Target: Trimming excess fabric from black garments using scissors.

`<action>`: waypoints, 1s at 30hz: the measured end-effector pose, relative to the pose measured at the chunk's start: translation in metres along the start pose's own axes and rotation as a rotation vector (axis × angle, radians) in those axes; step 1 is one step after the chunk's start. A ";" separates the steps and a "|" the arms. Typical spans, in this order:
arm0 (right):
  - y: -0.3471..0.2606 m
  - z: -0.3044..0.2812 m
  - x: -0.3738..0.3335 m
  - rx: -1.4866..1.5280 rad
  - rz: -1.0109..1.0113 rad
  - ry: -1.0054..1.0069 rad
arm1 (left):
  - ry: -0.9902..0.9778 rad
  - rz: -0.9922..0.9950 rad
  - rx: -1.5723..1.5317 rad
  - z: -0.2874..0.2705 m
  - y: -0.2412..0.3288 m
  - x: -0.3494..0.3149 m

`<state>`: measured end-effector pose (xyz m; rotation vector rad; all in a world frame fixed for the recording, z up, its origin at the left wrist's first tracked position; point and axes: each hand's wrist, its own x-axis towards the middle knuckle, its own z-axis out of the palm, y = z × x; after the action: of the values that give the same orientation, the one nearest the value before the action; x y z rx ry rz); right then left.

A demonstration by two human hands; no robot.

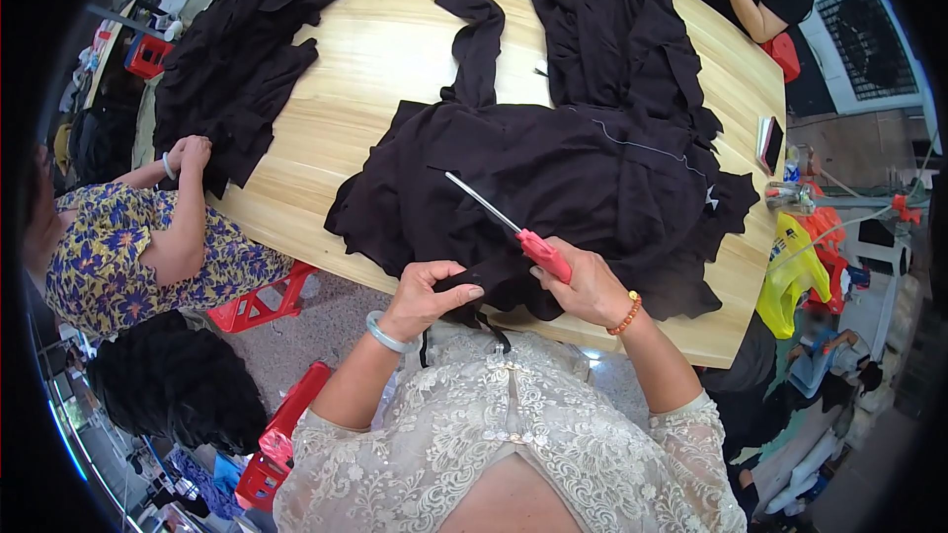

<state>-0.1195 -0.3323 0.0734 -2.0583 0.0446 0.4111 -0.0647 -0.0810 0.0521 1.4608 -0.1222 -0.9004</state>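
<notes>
black fabric [513, 163] lies heaped at the near side of the pale wooden table [346, 69], straight ahead of both hands and partly under them. right hand [583, 286] has fingers wrapped round the handle of a red-handled tool [544, 256]; thin metal shaft runs from the grip up and to the left, away from the body, tip over the middle of the heap. can't tell whether the tip touches cloth or hangs just above it. left hand [420, 304] sits left of the handle, thumb and forefinger closed on the near edge of the same fabric, though dark on dark makes the exact fold hard to read. key relation: pinched edge is below the tip, toward the body, so the shaft points past it, not at it; left hand is on that edge, right hand near, just across from it. heap is longer left to right, near folds drooping at the table edge. room: bare wood left of the heap, up to another dark pile [237, 59] by a co-worker [148, 247]; far right side crowded by more dark garments [627, 39].
</notes>
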 end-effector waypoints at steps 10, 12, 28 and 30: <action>-0.024 -0.050 -0.075 -0.411 0.115 -0.175 | 0.158 0.272 0.168 0.005 -0.004 0.004; -0.041 -0.055 -0.088 -0.448 0.103 -0.199 | 0.175 0.352 0.262 0.009 -0.006 0.007; -0.043 -0.049 -0.097 -0.489 0.113 -0.206 | 0.200 0.457 0.435 0.015 -0.022 0.017; -0.039 -0.048 -0.096 -0.450 0.099 -0.240 | 0.182 0.438 0.426 0.014 -0.020 0.018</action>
<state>-0.1894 -0.3667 0.1574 -2.4372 -0.0997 0.7844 -0.0698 -0.1004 0.0283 1.8081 -0.5023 -0.3917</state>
